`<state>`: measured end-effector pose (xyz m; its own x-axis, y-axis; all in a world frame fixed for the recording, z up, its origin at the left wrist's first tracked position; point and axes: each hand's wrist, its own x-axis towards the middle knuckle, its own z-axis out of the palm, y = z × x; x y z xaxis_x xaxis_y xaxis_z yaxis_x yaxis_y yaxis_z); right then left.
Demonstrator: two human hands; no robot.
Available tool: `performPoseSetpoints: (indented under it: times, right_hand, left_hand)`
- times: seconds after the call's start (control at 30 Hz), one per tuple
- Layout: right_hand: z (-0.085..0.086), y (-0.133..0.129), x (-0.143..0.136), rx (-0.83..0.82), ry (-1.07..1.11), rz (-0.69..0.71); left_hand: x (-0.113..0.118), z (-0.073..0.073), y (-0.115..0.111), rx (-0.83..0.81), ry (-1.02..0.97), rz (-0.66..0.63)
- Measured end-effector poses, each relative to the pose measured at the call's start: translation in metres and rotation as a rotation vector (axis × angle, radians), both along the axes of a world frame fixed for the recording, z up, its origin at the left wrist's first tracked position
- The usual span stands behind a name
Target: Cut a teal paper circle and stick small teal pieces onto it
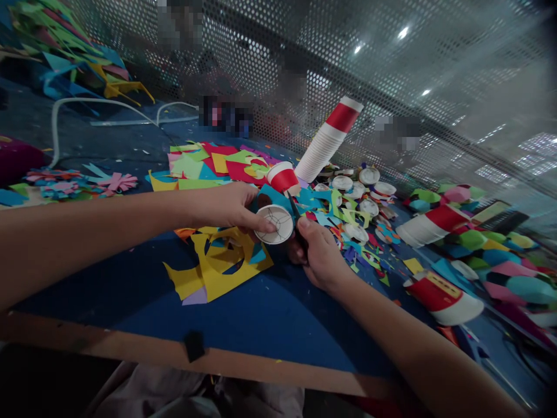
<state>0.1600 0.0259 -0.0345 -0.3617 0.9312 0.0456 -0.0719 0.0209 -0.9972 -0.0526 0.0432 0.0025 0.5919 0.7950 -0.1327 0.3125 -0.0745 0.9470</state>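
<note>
Two forearms (130,217) converge here. The left hand (247,209) pinches a lined white disc (282,226), thumb uppermost; the right hand (319,249) curls round dark scissors (294,204).

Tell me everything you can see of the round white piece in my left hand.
The round white piece looks like paper or card, with thin dark lines crossing its face inside a pale rim. Its face is turned up toward the camera. The left hand grips its left side, thumb laid on the face, holding it above the blue table. The right hand holds a dark tool near its right edge; contact is unclear.
</note>
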Motion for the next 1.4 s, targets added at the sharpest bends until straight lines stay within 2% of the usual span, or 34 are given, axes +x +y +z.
performPoseSetpoints:
  times: [0.3,0.5,0.73,1.03,1.2,1.4]
  right_hand:
    - [0.001,-0.001,0.0,-0.024,0.016,0.015]
    - [0.002,0.0,0.001,-0.062,-0.011,0.073]
    - [0.007,0.0,0.003,-0.11,-0.089,0.109]
    - [0.007,0.001,0.003,-0.115,-0.088,0.094]
    - [0.008,0.001,0.004,-0.118,-0.079,0.11]
    - [0.009,0.001,0.001,-0.133,-0.086,0.108]
  left_hand:
    - [0.001,0.002,-0.001,0.004,0.002,0.002]
    - [-0.003,0.001,0.002,0.025,0.017,-0.085]
    - [-0.007,0.006,0.003,-0.022,0.01,-0.149]
    - [-0.011,0.005,0.007,0.013,0.036,-0.158]
    - [-0.011,0.003,0.01,0.078,0.101,-0.097]
    - [-0.012,0.004,0.008,0.06,0.084,-0.116]
